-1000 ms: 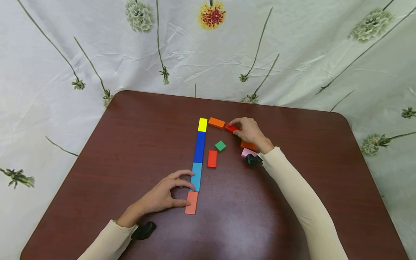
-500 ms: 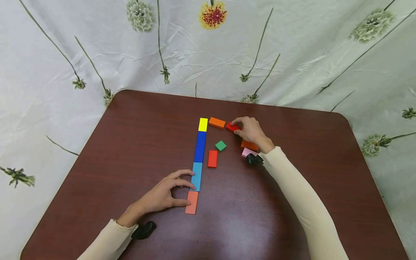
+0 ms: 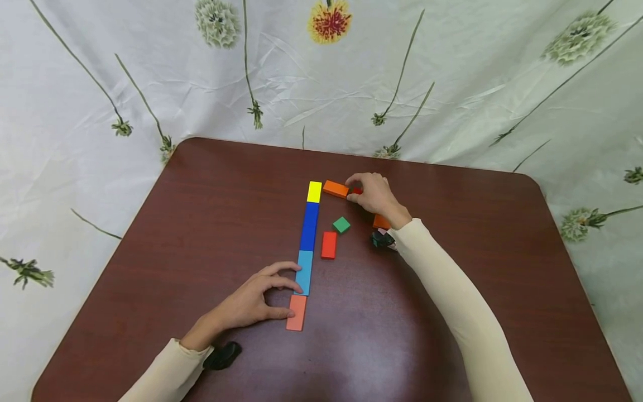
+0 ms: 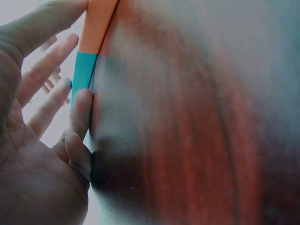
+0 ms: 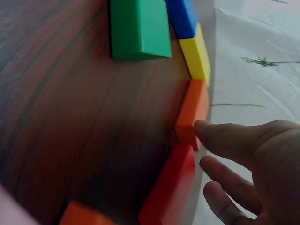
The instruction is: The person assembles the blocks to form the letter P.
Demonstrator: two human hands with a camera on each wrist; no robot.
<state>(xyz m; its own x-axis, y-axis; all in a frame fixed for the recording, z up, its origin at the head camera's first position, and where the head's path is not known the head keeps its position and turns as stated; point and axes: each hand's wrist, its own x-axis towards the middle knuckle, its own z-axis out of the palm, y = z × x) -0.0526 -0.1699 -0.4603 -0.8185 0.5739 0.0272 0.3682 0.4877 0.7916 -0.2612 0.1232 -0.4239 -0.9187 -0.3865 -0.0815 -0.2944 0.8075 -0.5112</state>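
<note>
A straight row of flat blocks runs along the table: yellow [image 3: 314, 191], blue [image 3: 308, 226], light blue [image 3: 305, 265] and salmon [image 3: 297, 312]. My left hand [image 3: 251, 298] rests beside its near end, thumb at the salmon block and spread fingertips on the light blue one. At the far end an orange block [image 3: 335, 188] slants off from the yellow one. My right hand [image 3: 373, 192] has thumb and index finger at the two sides of its right end; in the right wrist view the thumb [image 5: 225, 136] meets it. Beneath this hand a red block [image 5: 168, 192] is partly hidden.
Between the row and the right arm lie a green block [image 3: 341, 225] and a second red block [image 3: 329, 245]. A darker orange block [image 3: 380, 221] and a pink block [image 3: 383, 230] are partly covered by the right wrist. A flowered cloth [image 3: 281, 72] hangs behind the brown table [image 3: 226, 195].
My right hand has let go of the red block and shifted left to the end of the orange block. The left hand stays where it was.
</note>
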